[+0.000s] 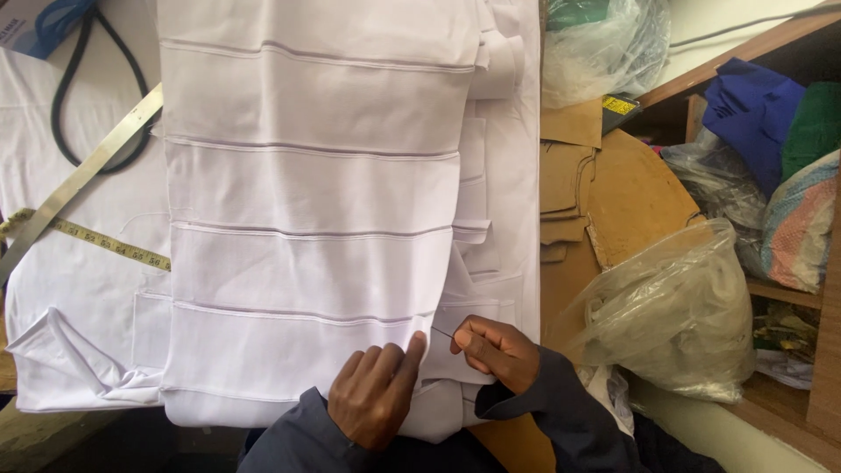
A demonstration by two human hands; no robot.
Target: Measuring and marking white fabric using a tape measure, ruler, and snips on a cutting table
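Observation:
A stack of white cut fabric pieces [311, 184] lies overlapped in steps down the middle of the table. My left hand [375, 394] rests flat on the nearest piece at its lower right edge, thumb pointing up along the edge. My right hand [492, 349] sits just to the right, fingers pinched on a thin needle [442, 332] whose tip points left toward the fabric edge. Both arms wear dark blue sleeves.
A metal ruler [74, 181] and a yellow tape measure [109, 243] lie at left, with a black cord [66, 96] above. Brown cardboard patterns [613, 193] and clear plastic bags [674, 311] sit right. A wooden shelf [788, 175] holds folded coloured cloth.

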